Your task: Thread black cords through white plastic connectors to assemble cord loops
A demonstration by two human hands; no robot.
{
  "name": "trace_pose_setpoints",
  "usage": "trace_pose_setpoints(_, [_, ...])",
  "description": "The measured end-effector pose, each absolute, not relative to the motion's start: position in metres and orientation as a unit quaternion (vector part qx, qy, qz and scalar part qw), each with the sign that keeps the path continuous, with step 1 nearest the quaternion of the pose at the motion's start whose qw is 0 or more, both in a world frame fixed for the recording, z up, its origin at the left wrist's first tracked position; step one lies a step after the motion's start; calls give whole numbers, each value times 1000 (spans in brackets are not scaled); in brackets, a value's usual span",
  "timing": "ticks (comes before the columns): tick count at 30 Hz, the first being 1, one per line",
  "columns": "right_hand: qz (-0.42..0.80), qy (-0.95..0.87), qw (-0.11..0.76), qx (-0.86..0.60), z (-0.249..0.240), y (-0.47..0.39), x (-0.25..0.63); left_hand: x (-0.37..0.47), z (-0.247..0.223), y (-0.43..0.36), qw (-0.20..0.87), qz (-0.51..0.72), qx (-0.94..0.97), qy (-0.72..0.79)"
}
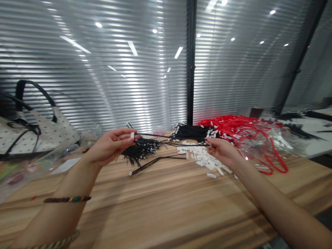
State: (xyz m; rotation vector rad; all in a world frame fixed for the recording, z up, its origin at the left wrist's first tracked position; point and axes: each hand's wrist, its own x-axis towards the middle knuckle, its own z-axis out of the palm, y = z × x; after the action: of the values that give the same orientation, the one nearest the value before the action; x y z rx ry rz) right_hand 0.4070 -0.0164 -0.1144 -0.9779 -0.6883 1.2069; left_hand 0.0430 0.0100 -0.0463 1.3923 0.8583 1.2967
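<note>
My left hand (110,147) pinches a white plastic connector (132,135) between thumb and fingers. Thin black wires (153,135) run from it across to my right hand (221,150), whose fingers are closed on their other end. What exactly sits in the right fingertips is partly hidden. Both hands are raised above the table. Behind the left hand lies a bundle of loose black wires (145,148) with shiny tips. Under the right hand spreads a heap of white connectors (203,159). One black wire harness (158,159) with white ends lies on the tabletop between the hands.
A pile of black cables (192,132) with white ends lies at the back. Red cables (233,125) and clear plastic bags (280,140) are to its right. A dotted bag (41,129) stands at left on the wooden table (166,204), before blinds (103,86).
</note>
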Motion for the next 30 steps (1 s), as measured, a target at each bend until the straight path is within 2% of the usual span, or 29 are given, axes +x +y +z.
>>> trace_pose_setpoints(7, [511,-356,662,-417,-112,-22,403,38,-50,16,506,548,555,368])
trace_pose_setpoints(13, [443,-449,648,-427,-115,-26,398,43,-46,13,513,552,532,387])
trace_pose_setpoints(22, [433,-521,629,-381,-118,-33,392,38,-41,12,495,534,556,401])
trace_pose_setpoints(30, [442,-510,632,-381,-115,-35,388,34,-46,14,369,491,674,412])
